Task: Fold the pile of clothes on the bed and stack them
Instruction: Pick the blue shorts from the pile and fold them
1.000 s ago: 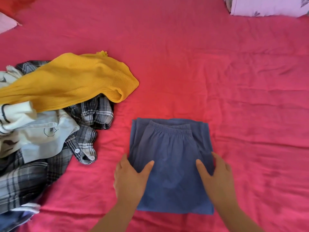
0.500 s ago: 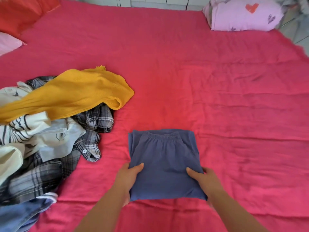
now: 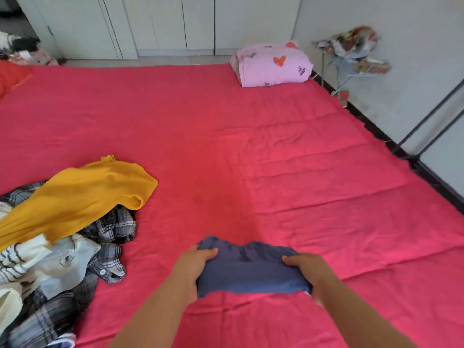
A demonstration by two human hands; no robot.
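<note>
The folded blue shorts (image 3: 247, 270) are gripped at both ends by the left hand (image 3: 193, 268) and right hand (image 3: 307, 272), held just above the red bed (image 3: 251, 151), unfolded pile (image 3: 57, 234) off left.

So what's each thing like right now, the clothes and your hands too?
blue shorts: folded, held at both sides
left hand: grips the shorts' left side
right hand: grips the shorts' right side
plaid shirt: crumpled, unfolded
yellow top: unfolded, draped over the plaid shirt
pink heart bundle: folded, at the far edge of the bed
cupboard doors: closed
</note>
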